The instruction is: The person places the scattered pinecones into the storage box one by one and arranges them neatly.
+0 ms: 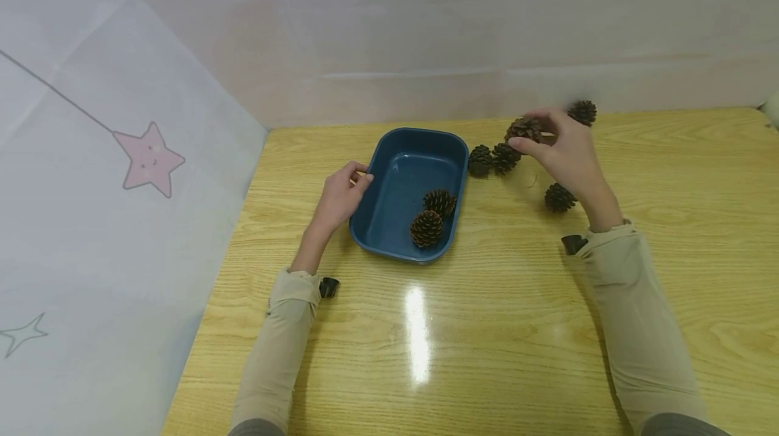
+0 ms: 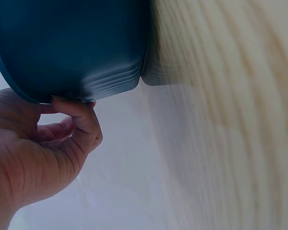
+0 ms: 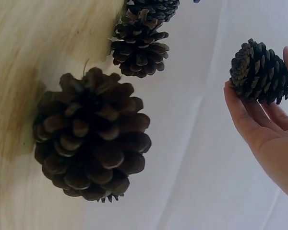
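My left hand (image 1: 339, 198) holds the left rim of a deep blue plastic basin (image 1: 389, 199) between thumb and fingers. Seen from the left wrist, the fingers (image 2: 86, 127) bend at the edge of its outer wall. Two brown pine cones (image 1: 426, 228) lie inside, by the right wall. To the right of the basin, my right hand (image 1: 572, 155) pinches another pine cone (image 3: 260, 74) between thumb and fingertips, raised above the table. Below it, two pine cones (image 1: 506, 159) sit side by side against the basin's right side.
One pine cone (image 1: 559, 198) rests on the wooden table (image 1: 499, 328) under the right wrist. A further pine cone (image 1: 582, 112) lies behind the right hand, close to the pale wall covering (image 1: 426, 30). Another covered wall, with a pink star (image 1: 153, 160), borders the table's left edge.
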`<state>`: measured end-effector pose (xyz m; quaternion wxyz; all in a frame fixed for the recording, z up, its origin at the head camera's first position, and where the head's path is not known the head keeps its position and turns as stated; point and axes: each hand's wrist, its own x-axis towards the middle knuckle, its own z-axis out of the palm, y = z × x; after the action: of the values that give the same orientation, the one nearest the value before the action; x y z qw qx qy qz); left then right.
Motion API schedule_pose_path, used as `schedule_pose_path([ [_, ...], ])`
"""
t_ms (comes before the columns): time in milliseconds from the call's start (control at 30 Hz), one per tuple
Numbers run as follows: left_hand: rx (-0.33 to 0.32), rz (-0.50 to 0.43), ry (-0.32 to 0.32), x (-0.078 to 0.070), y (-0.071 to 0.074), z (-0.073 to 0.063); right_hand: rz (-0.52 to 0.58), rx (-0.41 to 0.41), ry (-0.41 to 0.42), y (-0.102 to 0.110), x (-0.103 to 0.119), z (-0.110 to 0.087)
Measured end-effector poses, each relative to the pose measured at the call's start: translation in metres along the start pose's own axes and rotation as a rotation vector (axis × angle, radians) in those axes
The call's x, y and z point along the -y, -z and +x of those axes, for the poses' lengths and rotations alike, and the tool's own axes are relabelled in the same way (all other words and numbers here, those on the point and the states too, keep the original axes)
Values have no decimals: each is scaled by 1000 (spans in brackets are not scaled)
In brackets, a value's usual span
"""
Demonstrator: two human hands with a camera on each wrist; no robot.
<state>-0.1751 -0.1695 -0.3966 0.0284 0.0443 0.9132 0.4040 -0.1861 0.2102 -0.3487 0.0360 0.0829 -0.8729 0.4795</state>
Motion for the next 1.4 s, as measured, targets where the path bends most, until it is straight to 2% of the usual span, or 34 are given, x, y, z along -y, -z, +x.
schedule_pose_path([
  [833, -5, 15, -5, 0, 0, -1, -21, -5, 51, -7, 10, -1],
  [1400, -4, -12, -3, -2, -1, -1, -8, 56, 102, -24, 13, -1],
])
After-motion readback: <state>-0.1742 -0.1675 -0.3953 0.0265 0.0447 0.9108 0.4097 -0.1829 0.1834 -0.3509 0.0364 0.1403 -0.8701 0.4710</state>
